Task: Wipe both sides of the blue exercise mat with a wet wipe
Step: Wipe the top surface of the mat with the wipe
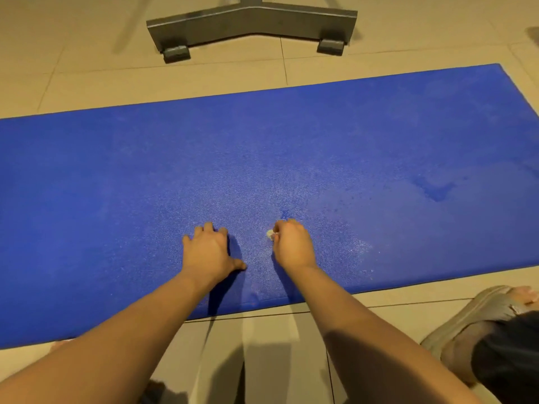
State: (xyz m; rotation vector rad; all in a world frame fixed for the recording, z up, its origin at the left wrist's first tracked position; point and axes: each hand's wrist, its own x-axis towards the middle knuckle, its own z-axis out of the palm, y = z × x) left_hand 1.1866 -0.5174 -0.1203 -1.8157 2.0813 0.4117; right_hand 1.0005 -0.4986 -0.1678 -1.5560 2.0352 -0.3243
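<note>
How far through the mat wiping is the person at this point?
Done, apparently: the right part of the blue exercise mat shows a paler, streaky sheen, as if wiped. In hand: the right hand pinches a small wadded wet wipe against the mat's middle, while the left hand presses flat beside it. Left: the mat's left part looks evenly dark, likely unwiped. Whether the underside was wiped cannot be told.

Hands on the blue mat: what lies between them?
In the head view, only bare mat lies between the left hand and the right hand, which pinches the wipe.
</note>
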